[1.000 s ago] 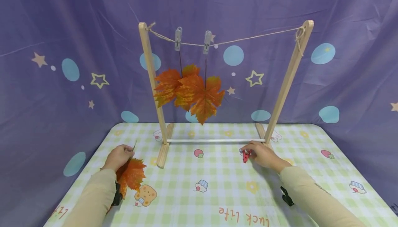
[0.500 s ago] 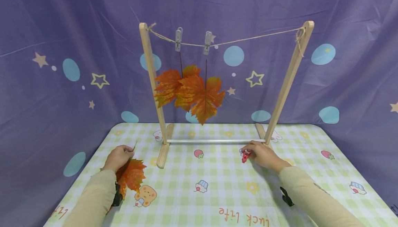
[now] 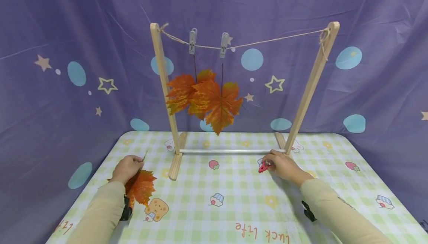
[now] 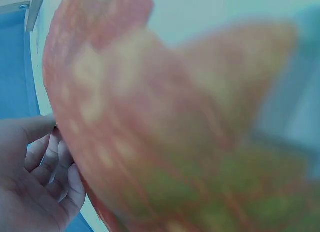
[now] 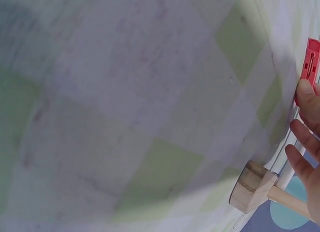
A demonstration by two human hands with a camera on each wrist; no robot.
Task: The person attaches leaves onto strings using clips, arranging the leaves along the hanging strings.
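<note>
My left hand (image 3: 128, 169) pinches the thin stem of an orange maple leaf (image 3: 143, 186) at the left of the table. In the left wrist view that leaf (image 4: 150, 117) fills most of the picture, blurred by closeness. Over by the rack's right foot, my right hand (image 3: 282, 165) holds a red clothespin (image 3: 263, 168) between thumb and fingers. The right wrist view catches the same clothespin (image 5: 310, 61) at its right edge. Two grey clothespins (image 3: 193, 41) clip to the twine (image 3: 274, 42), and from them a pair of orange leaves (image 3: 219, 106) hang by their stems.
A wooden rack with a left post (image 3: 164, 77) and a right post (image 3: 311, 88) stands on the table. A white rod (image 3: 230, 150) joins its feet low down. Green checked cloth (image 3: 234, 184) covers the table, and a purple curtain (image 3: 378, 21) hangs behind.
The red clothespin has turned in my right hand, its lower end swinging leftward and up. My left hand and its leaf stay nearly still.
</note>
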